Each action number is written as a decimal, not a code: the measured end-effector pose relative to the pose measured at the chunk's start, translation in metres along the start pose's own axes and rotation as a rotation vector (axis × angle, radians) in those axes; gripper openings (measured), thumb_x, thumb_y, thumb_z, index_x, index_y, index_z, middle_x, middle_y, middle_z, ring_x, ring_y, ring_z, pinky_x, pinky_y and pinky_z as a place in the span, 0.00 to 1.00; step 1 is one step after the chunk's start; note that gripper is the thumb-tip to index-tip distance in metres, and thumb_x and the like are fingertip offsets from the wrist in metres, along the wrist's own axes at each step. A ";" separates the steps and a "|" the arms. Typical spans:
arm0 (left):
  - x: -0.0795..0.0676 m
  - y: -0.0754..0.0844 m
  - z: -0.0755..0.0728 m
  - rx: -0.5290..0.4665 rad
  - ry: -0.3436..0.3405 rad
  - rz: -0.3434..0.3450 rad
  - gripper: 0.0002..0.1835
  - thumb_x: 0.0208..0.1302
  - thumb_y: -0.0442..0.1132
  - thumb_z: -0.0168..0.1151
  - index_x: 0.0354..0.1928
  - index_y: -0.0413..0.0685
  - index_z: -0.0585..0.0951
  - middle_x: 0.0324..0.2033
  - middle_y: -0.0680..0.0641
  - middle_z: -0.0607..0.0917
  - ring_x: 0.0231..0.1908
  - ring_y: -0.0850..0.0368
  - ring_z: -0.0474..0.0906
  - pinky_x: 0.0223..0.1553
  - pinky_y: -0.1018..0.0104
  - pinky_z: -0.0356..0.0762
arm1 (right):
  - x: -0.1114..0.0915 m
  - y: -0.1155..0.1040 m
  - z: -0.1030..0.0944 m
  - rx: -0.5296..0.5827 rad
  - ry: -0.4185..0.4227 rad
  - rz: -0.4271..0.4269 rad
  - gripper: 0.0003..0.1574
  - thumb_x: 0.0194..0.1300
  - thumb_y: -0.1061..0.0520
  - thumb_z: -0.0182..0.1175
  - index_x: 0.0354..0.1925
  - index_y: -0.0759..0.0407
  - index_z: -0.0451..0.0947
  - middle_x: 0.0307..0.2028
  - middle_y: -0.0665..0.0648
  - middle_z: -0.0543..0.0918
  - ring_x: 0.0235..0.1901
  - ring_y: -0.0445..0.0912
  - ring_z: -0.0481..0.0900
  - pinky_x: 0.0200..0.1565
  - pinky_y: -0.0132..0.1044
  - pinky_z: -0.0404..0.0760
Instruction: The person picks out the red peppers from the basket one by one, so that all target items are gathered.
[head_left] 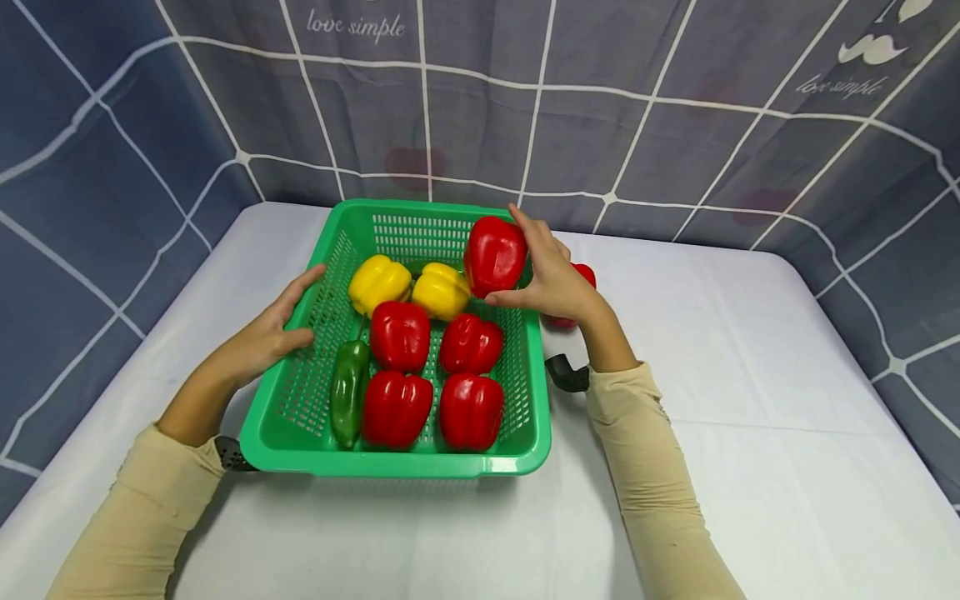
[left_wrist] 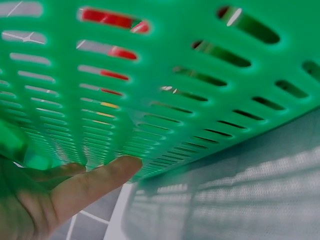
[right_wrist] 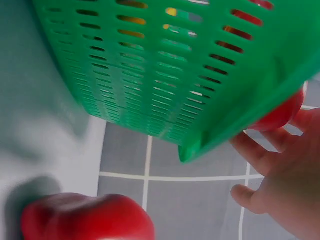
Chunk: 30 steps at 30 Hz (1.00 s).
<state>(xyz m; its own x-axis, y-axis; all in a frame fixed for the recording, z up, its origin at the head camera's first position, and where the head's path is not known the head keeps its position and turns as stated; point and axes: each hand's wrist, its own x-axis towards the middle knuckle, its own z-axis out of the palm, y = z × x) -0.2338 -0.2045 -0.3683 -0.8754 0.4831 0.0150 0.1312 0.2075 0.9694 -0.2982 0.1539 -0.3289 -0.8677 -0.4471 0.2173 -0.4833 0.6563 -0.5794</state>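
A green plastic basket holds several red bell peppers, two yellow bell peppers and a long green pepper. At its back right corner my right hand grips another red bell pepper, fingers behind it and thumb in front. Past the basket's rim in the right wrist view, fingers touch this held pepper. My left hand is at the left rim, its index finger and thumb stretched out apart over it. Alongside the basket's slotted wall, the left wrist view shows straight digits.
One more red bell pepper lies on the white tablecloth just right of the basket, partly covered by my right hand. Grey curtain with white grid lines hangs behind the table and along both sides.
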 end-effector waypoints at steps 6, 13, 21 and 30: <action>0.000 0.000 0.000 0.007 0.001 -0.001 0.46 0.55 0.23 0.42 0.71 0.56 0.35 0.62 0.31 0.52 0.39 0.63 0.75 0.33 0.70 0.79 | -0.005 0.001 -0.010 0.031 0.033 -0.013 0.69 0.40 0.48 0.73 0.71 0.48 0.40 0.60 0.61 0.60 0.60 0.52 0.58 0.57 0.53 0.58; 0.000 0.001 0.000 0.004 -0.005 -0.001 0.46 0.55 0.23 0.42 0.71 0.56 0.35 0.61 0.30 0.52 0.38 0.63 0.75 0.32 0.68 0.79 | -0.015 0.007 -0.024 0.089 0.048 0.040 0.67 0.41 0.48 0.72 0.70 0.41 0.41 0.62 0.56 0.59 0.60 0.52 0.57 0.54 0.54 0.69; 0.000 0.002 0.000 0.001 -0.011 -0.005 0.46 0.55 0.23 0.41 0.71 0.57 0.35 0.62 0.30 0.51 0.38 0.63 0.75 0.31 0.67 0.80 | -0.026 0.022 -0.039 0.150 0.059 0.082 0.59 0.43 0.53 0.71 0.68 0.46 0.49 0.61 0.55 0.59 0.61 0.49 0.58 0.54 0.54 0.71; 0.000 0.000 -0.001 0.002 -0.005 -0.016 0.46 0.55 0.23 0.42 0.71 0.58 0.35 0.61 0.32 0.52 0.38 0.62 0.76 0.32 0.65 0.80 | -0.032 0.033 -0.047 0.162 0.071 0.095 0.58 0.43 0.55 0.71 0.68 0.47 0.51 0.60 0.55 0.60 0.60 0.49 0.59 0.55 0.54 0.68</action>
<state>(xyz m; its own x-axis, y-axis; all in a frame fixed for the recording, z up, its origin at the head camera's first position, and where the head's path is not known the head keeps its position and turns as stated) -0.2345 -0.2048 -0.3677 -0.8749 0.4843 -0.0021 0.1181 0.2175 0.9689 -0.2916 0.2185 -0.3174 -0.9173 -0.3400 0.2071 -0.3787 0.5850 -0.7172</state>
